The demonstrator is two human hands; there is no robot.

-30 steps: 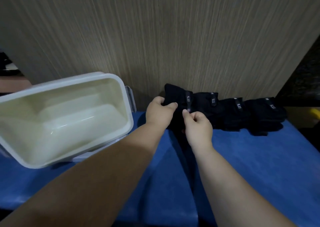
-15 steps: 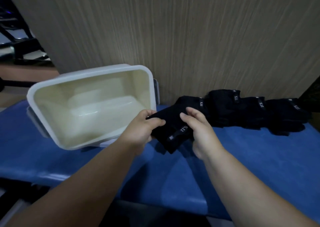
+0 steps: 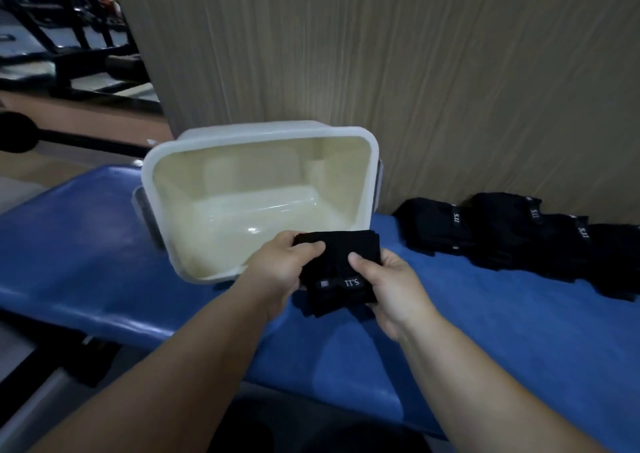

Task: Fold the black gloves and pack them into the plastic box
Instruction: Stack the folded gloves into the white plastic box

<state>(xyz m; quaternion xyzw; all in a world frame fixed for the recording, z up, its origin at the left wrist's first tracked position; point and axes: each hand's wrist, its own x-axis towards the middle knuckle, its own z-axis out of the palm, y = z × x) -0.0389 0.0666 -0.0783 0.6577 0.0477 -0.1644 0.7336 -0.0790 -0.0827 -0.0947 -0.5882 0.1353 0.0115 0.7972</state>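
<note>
Both my hands hold one black glove (image 3: 341, 272) with a white "5.11" label, just in front of the plastic box's near right corner. My left hand (image 3: 280, 265) pinches its left edge and my right hand (image 3: 391, 283) grips its right side. The white plastic box (image 3: 162, 210) stands tilted toward me on the blue bench, with nothing inside it. A row of several more black gloves (image 3: 502, 234) lies along the wall to the right of the box.
The blue padded bench (image 3: 86, 244) runs left to right, its front edge close to me. A wood-grain wall (image 3: 415, 71) rises right behind the box and gloves. Dark metal gym frames (image 3: 69, 37) stand at the far left.
My hands took one glove from the left end of the row and brought it toward me and left, to the box's near corner. The view has swung left, so the box sits nearer the centre.
</note>
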